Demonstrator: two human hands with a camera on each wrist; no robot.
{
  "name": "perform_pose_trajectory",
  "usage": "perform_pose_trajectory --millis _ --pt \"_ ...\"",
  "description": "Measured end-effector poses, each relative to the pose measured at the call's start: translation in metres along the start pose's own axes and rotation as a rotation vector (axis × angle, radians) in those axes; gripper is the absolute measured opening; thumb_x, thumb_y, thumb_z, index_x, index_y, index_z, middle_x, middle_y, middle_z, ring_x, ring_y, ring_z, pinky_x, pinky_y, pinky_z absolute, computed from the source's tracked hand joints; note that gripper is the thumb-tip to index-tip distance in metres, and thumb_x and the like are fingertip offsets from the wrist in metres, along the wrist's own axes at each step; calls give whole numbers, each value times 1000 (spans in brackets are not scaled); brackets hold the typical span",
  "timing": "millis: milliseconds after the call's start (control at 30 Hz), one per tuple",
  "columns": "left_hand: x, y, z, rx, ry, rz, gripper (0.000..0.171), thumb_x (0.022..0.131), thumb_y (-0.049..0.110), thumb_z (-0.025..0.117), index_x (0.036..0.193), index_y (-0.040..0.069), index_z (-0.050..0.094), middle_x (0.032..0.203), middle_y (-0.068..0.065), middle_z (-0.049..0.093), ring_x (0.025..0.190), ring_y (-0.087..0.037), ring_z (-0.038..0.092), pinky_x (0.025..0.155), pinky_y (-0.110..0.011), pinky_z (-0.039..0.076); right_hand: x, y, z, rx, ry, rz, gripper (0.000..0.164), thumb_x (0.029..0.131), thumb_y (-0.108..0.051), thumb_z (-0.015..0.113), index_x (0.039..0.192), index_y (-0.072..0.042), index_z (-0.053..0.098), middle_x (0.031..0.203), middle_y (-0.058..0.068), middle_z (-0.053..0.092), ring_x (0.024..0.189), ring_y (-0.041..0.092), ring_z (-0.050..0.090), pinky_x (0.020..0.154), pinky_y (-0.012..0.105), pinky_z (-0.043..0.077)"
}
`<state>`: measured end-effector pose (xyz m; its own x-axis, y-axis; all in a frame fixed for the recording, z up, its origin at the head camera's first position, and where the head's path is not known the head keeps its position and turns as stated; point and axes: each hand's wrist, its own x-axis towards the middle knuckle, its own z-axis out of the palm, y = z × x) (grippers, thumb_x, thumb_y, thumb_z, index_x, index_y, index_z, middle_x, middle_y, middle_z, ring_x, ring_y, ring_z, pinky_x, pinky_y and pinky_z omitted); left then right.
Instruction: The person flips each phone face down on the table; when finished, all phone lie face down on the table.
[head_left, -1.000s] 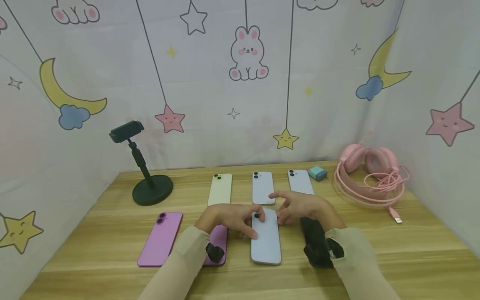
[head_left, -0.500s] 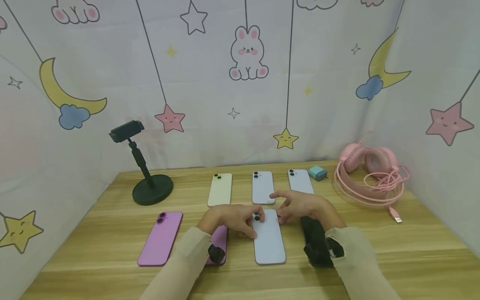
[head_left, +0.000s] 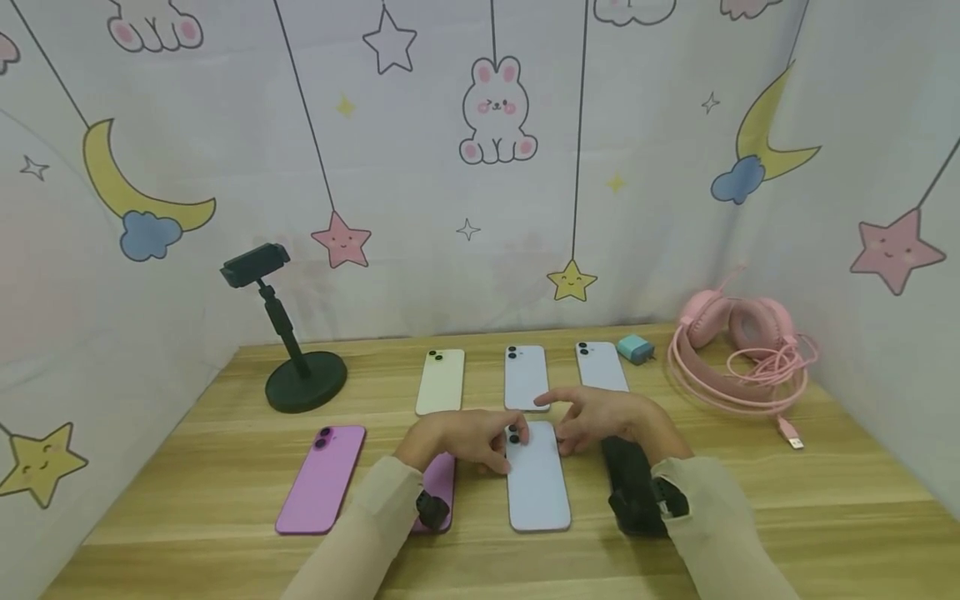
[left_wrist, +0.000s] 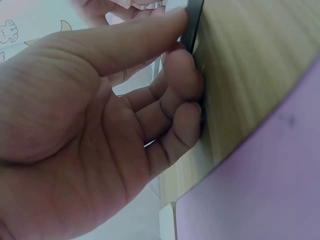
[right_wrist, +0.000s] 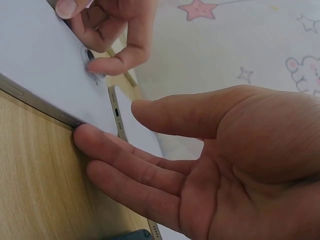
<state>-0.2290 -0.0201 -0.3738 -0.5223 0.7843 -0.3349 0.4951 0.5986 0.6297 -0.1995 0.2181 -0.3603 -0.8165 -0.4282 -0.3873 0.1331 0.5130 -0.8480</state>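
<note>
A pale blue phone (head_left: 539, 487) lies back up on the wooden table in the head view. My left hand (head_left: 468, 437) is at its upper left corner, thumb against the long edge and curled index finger over the cameras. In the left wrist view, the other fingers of the left hand (left_wrist: 100, 115) curl down by the phone's dark edge. My right hand (head_left: 603, 412) is at the opposite edge, with fingertips (right_wrist: 90, 140) right at the side button in the right wrist view. Its thumb stands away from the phone, and its index finger points over a second pale phone (head_left: 527, 375).
Behind lie a cream phone (head_left: 441, 382) and another pale phone (head_left: 600, 365) beside a teal charger (head_left: 635, 348). Purple phones lie left (head_left: 322, 479) and under my left wrist. A black stand (head_left: 303, 382) is at back left, pink headphones (head_left: 738, 350) at back right.
The pale blue phone's lower end has swung to the right, between one second and half a second ago. My right index finger has since dipped slightly. Both hands have otherwise stayed put.
</note>
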Motion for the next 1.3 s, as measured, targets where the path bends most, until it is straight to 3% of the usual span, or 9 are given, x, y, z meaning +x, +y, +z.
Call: perform_pose_trajectory --millis 300,533,800,1033,1300 --pt "4 -4 1 80 95 12 23 96 15 69 112 20 53 74 3 54 65 -9 48 62 -24 39 1 2 -2 -24 -19 -24 50 97 1 59 146 -3 47 108 20 61 88 23 68 82 38 56" --pt "6 1 4 86 105 -39 22 98 16 67 113 22 53 80 1 60 65 -11 51 62 -26 42 -1 6 -1 -21 -19 -4 45 100 0 55 144 -3 49 106 20 63 83 24 70 79 37 56" --pt "5 2 4 157 105 -37 22 98 17 66 114 23 52 83 1 58 68 -10 50 64 -26 41 0 7 -2 -23 -48 -36 46 99 1 54 144 -1 49 101 20 64 82 24 71 79 37 56" --pt "6 14 3 275 104 -52 24 95 19 71 112 22 54 88 2 57 74 -10 50 66 -27 42 -6 7 -14 -79 -118 -162 47 98 -3 51 145 0 45 99 17 67 85 22 70 80 37 56" --pt "12 34 8 390 98 -97 25 90 21 76 105 22 55 82 4 54 72 -11 50 65 -27 42 -15 17 -28 -64 -76 -140 46 99 -5 58 145 -5 50 100 17 68 88 26 68 81 42 55"
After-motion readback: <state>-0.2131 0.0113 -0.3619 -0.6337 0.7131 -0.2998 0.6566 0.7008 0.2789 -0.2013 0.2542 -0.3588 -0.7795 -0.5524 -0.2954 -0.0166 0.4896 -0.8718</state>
